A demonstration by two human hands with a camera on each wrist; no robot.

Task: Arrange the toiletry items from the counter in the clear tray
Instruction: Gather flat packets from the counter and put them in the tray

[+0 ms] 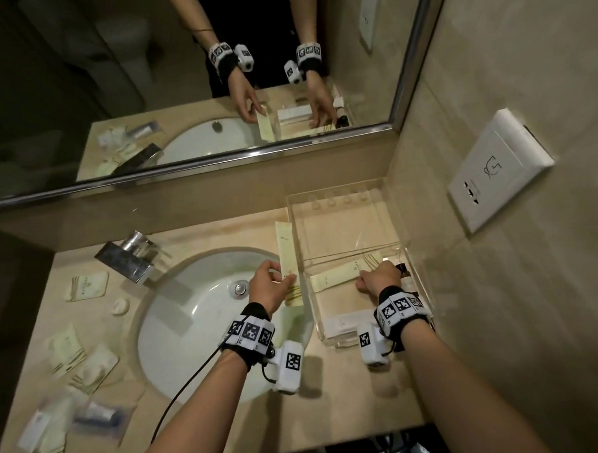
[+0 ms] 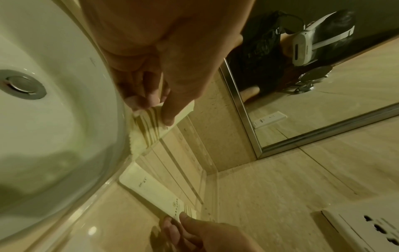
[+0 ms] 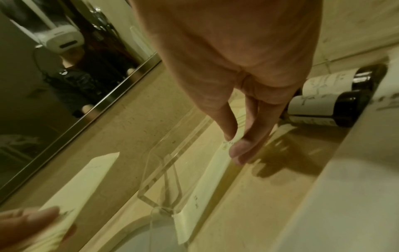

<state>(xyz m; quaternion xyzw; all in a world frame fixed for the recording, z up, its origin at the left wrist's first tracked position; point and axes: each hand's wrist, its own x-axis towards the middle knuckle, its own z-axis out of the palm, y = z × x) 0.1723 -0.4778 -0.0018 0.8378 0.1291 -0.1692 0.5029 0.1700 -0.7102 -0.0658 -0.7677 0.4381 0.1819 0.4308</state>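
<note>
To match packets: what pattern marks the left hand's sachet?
Brown stripes on the pale yellow sachet, clearest in left wrist view.

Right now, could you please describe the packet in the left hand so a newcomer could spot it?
Find the white sink; the clear tray stands right of it. Between them runs a long pale-yellow packet, its near end pinched by the left hand. Its twin packet is inside the tray, in the right hand.

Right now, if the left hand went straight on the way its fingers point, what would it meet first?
Probably the left side wall of the clear plastic tray, just beyond the long pale-yellow sachet that the left hand pinches. Depth there is hard to judge.
</note>
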